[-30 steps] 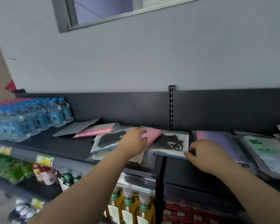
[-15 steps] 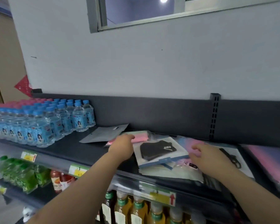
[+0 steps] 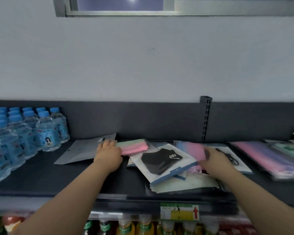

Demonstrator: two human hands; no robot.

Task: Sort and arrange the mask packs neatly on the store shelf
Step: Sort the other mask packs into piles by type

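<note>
**Both hands at the coloured packs either side of the UKE pack**

The left hand [image 3: 109, 154] has its fingers [image 3: 107, 142] curled and close together, with the tips at the right edge of a flat grey pouch [image 3: 81, 152]. Its thumb side touches the left end of the pink-and-green mask pack [image 3: 134, 147]. That pack lies just behind and left of the UKE pack [image 3: 161, 161], a clear pouch with a blue zip strip holding a black mask. Whether the left thumb pinches the pack cannot be told.

The right hand [image 3: 216, 161] is blurred. It grips the right edge of the pink-and-blue mask pack [image 3: 190, 149], thumb on top, and that pack touches the UKE pack's right side. Its other fingers are hidden.

All the packs lie on the dark shelf [image 3: 41, 175]. Right of the UKE pack, past the right hand, lies another black mask pack [image 3: 234, 160], and further right a pink-and-purple pack [image 3: 265, 158].

The black mask reads "UKE" in white over a swoosh mark. A pink edge just right of the UKE pack shows "10". Below it, the shelf-edge price tag [image 3: 179, 212] bears a red upward arrow, and its text is unreadable. Well left of it stand blue-capped water bottles [image 3: 46, 133] with illegible labels.
</note>
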